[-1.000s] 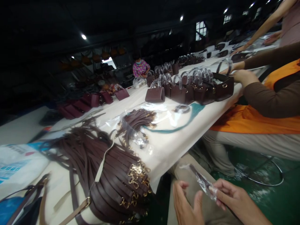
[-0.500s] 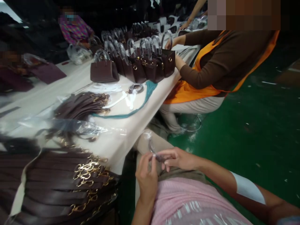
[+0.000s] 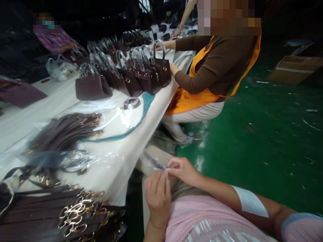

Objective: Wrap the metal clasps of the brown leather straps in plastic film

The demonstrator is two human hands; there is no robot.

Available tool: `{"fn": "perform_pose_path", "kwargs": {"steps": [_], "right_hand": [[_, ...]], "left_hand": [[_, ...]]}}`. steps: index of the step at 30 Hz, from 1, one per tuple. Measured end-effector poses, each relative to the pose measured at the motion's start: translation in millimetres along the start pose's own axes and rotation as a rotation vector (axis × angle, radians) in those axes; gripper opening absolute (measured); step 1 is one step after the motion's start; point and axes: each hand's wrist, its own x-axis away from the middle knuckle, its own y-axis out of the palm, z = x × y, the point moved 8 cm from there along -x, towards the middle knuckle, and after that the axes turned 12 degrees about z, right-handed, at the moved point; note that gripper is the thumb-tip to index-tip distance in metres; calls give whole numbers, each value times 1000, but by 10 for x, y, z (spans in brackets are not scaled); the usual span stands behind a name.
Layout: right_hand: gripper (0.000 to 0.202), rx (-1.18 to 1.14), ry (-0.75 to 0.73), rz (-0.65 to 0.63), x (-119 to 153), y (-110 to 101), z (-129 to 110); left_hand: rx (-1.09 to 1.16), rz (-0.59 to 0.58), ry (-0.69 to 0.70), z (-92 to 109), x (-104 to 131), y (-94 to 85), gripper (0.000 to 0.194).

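Over my lap, both hands meet at a dark strap in clear plastic [image 3: 155, 161]. The strap runs away from my fingers toward the table edge. My right hand [image 3: 182, 170] pinches the near end with thumb and fingertips. My left hand [image 3: 158, 190] is closed just beside it, its fingertips bent together at the same end. My fingers cover that end, so its details are hidden.
To the left, a pile of brown straps with gold clasps [image 3: 75, 211] lies near a second strap bundle [image 3: 65, 129]. Brown handbags [image 3: 93, 87] with wrapped handles stand on the white table [image 3: 113, 171]. A co-worker in an orange apron [image 3: 194, 101] sits ahead. A cardboard box [image 3: 295, 69] is on the floor.
The wrapped strap has gone from curving upward to lying straighter and lower, toward the table. My right hand has moved from around the strap to a pinch at its end. The view has turned right.
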Motion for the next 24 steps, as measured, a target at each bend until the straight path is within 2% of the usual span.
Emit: {"fn": "perform_pose_path", "kwargs": {"steps": [2, 5, 8, 10, 13, 16, 19, 21, 22, 24], "right_hand": [[37, 93, -10, 14, -13, -67, 20], [38, 59, 14, -10, 8, -122, -35], [33, -55, 43, -157, 73, -61, -133], [26, -28, 2, -205, 114, -51, -186], [13, 246, -261, -98, 179, -124, -298], [18, 573, -572, -46, 343, -73, -388], [28, 711, -695, -57, 441, 0, -384], [27, 631, -614, -63, 400, -16, -355], [24, 537, -492, -75, 344, -42, -305], [16, 278, -147, -97, 232, -105, -147]], "left_hand": [[-89, -71, 163, 14, -57, 40, 15], [-231, -54, 402, 59, -92, 76, 11], [-291, -66, 514, 111, -70, 134, 11], [-282, -99, 548, 181, -40, 155, 12], [-288, -135, 621, 337, 27, 165, 15], [-329, -110, 685, 458, 77, 158, 17], [-360, -94, 719, 488, 108, 170, 19], [-336, -126, 735, 475, 128, 189, 22], [-312, -147, 739, 466, 135, 195, 23], [-255, -177, 734, 449, 136, 190, 25]]}}
